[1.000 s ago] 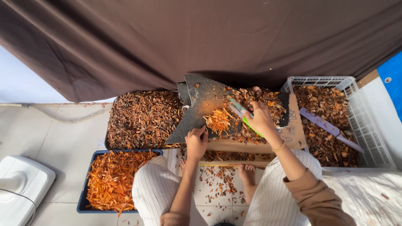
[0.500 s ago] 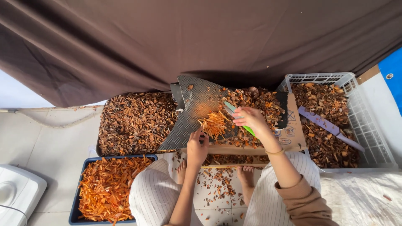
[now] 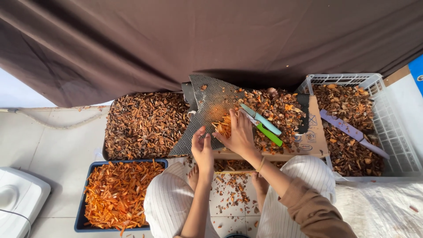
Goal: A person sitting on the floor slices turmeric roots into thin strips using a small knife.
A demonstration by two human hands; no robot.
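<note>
My right hand rests flat, fingers spread, on a small heap of orange strips lying on a dark textured mat. Just right of that hand lies a pair of clippers with teal and green handles, not held. My left hand grips the mat's near edge and tilts it up to the left. The mat leans over a cardboard box filled with brown chips.
A dark tray of brown husks sits at left. In front of it is a blue tray of orange strips. A white crate at right holds brown scraps and a purple knife. Brown cloth hangs behind. A white appliance stands at far left.
My right hand let go of the clippers, which now lie on the chips, and moved flat onto the orange strips. The left hand stayed on the mat's edge.
</note>
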